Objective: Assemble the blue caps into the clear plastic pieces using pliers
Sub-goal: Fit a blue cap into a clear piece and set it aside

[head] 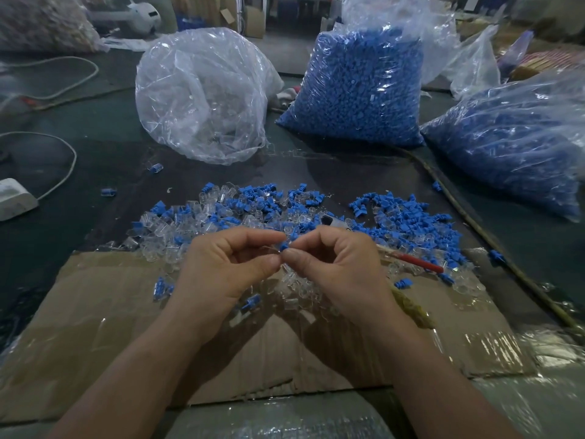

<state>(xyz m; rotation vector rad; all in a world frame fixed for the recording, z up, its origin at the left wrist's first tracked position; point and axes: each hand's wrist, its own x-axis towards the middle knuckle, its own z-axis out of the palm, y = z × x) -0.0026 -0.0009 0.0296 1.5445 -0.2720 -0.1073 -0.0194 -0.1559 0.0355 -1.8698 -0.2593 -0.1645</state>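
Observation:
My left hand (pixel 228 264) and my right hand (pixel 338 267) meet above a flattened cardboard sheet (pixel 104 312). Between their fingertips sits a small blue cap (pixel 284 247) against a clear plastic piece (pixel 273 248) pinched in my left fingers. Behind the hands spreads a loose pile of blue caps and clear pieces (pixel 285 213). Red-handled pliers (pixel 421 263) lie on the pile to the right of my right hand, partly hidden by it; neither hand touches them.
A clear bag of clear pieces (pixel 202 99) stands behind left. Two bags of blue caps (pixel 357 90) (pixel 519 147) stand behind right. A white cable (pixel 63 172) and power adapter (pixel 12 198) lie at left. A rope (pixel 493 248) runs along the right.

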